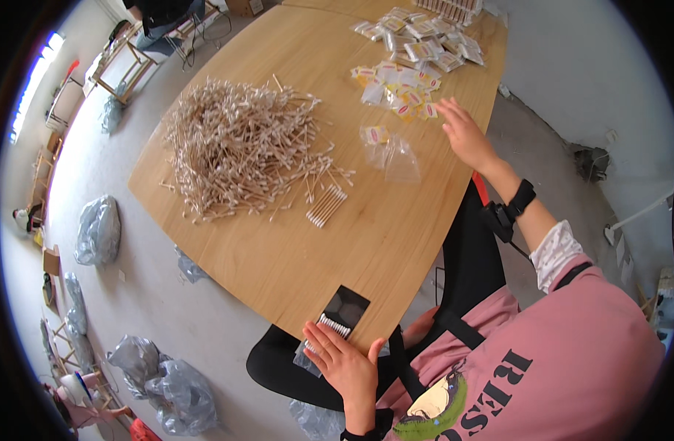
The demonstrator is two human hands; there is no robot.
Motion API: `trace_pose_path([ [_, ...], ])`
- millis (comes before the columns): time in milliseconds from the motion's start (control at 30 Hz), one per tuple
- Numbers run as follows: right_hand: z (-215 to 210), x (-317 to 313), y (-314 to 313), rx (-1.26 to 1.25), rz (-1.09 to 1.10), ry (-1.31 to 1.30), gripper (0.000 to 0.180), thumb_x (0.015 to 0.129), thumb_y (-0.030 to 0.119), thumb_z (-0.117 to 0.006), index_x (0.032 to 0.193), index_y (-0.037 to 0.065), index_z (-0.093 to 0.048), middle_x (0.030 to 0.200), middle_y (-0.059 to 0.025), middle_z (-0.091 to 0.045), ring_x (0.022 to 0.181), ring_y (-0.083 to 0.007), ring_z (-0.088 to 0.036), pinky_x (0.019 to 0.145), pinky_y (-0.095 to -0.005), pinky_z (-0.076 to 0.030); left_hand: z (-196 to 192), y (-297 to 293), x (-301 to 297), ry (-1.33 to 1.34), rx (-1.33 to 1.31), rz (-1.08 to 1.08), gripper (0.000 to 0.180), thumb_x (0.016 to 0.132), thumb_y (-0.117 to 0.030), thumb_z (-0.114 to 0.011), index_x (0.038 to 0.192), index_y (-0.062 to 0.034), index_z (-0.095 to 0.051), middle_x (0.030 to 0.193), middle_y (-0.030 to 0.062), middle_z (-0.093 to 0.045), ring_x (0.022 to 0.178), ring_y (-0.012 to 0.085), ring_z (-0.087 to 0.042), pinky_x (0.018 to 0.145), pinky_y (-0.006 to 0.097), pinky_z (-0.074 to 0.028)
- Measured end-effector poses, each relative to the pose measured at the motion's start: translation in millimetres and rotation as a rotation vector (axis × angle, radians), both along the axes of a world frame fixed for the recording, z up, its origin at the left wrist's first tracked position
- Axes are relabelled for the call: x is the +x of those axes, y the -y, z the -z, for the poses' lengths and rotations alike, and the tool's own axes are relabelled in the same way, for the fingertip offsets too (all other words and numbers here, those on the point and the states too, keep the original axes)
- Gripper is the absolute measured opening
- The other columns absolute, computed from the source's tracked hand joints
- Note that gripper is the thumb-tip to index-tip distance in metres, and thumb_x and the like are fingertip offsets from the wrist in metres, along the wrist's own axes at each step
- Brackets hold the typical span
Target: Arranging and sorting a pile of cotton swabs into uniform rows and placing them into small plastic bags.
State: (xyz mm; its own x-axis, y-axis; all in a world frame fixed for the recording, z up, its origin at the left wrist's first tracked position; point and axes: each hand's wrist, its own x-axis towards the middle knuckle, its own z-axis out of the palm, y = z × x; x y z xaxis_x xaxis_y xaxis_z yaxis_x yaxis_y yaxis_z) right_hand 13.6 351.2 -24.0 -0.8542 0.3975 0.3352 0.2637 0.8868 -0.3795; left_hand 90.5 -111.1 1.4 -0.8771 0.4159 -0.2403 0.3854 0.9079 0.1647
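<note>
My left hand (349,367) lies flat at the table's near edge, fingers stretched and thumb apart. Its fingertips rest on or just over a row of white-tipped cotton swabs (335,325) on a dark flat plate (345,305). My right hand (465,136) is held out over the table's right edge, fingers extended and nothing visible in them. Closest to it are small yellow-and-white printed cards (414,101) and clear plastic bags (397,158). Mid-table, a small group of cotton swabs (326,206) lies lined up side by side.
A big heap of loose cotton swabs (238,147) covers the table's left part. Filled clear packets (425,44) are piled at the far right. Grey plastic bags (179,393) lie on the floor at left. Another person (164,18) is at the far left.
</note>
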Motion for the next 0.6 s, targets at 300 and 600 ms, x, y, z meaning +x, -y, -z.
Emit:
trace_pose_path([
  [300, 18, 46, 12, 0.207, -0.057, 0.288, 0.050, 0.097, 0.011, -0.058, 0.146, 0.010, -0.049, 0.153, -0.0101, -0.045, 0.148, -0.0302, -0.031, 0.122, -0.0512, -0.023, -18, 10, 14, -0.155, 0.389, -0.228, 0.092, 0.092, -0.033, -0.068, 0.158, 0.0040, -0.015, 0.165, 0.0265, -0.012, 0.154, 0.0413, -0.009, 0.123, 0.056, -0.005],
  [600, 28, 61, 56, -0.219, 0.369, -0.264, 0.050, 0.076, 0.035, -0.088, 0.096, 0.005, -0.053, 0.085, -0.0070, -0.046, 0.074, -0.0223, -0.047, 0.067, -0.0385, -0.045, -37, -14, 10, -0.215, 0.709, -0.253, 0.052, 0.091, -0.006, -0.062, 0.140, 0.0023, -0.045, 0.156, 0.0270, -0.034, 0.145, 0.0428, -0.033, 0.118, 0.051, -0.023],
])
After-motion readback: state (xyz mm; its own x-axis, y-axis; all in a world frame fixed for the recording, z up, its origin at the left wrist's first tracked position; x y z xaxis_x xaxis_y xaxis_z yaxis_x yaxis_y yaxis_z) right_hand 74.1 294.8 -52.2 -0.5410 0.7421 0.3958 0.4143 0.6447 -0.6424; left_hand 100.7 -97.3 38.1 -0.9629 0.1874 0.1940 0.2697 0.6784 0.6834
